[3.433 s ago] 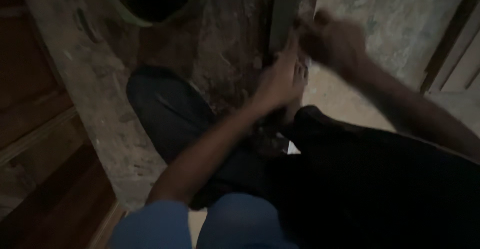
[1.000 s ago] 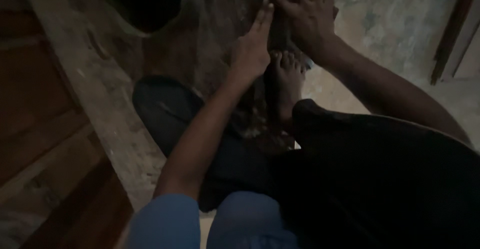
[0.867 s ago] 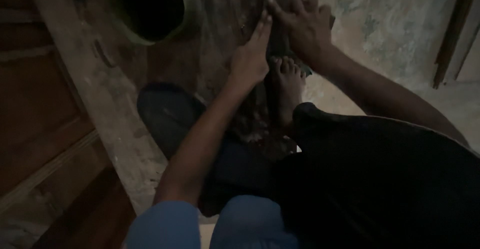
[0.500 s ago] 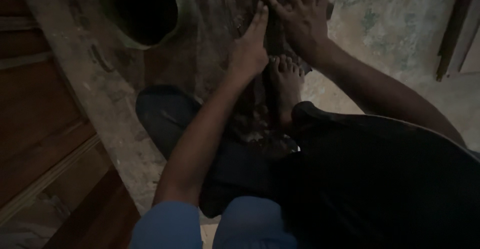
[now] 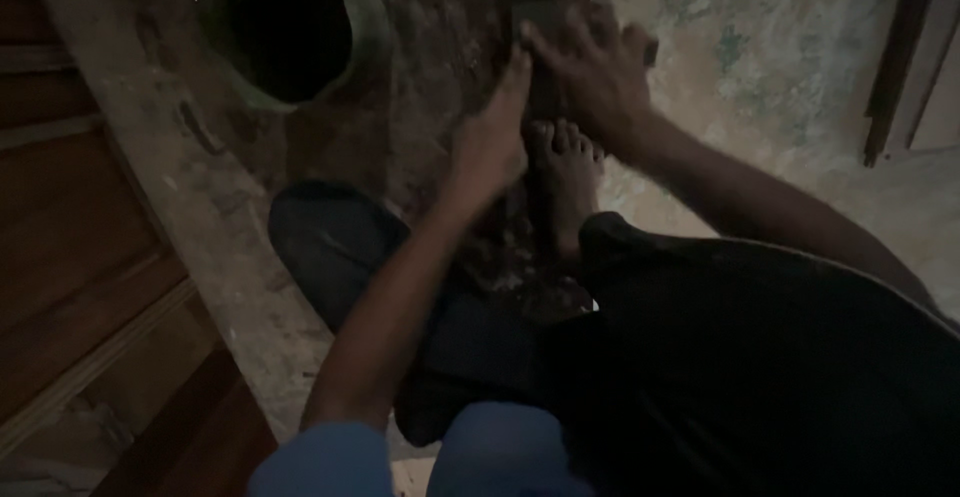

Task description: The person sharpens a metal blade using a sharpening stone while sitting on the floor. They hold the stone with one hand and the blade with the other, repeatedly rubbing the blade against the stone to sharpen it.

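Just under both hands' fingers (image 5: 585, 42): dark block (image 5: 545, 17)

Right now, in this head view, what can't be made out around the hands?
- Dark flat piece under the right hand: mostly covered by the fingers, blurred, kind unclear.
- Left hand: dim; contact with the piece uncertain.
- Green round container: inside is black shadow; top rim cut by the frame edge.
- Bare foot: heel hidden by the dark trousers.
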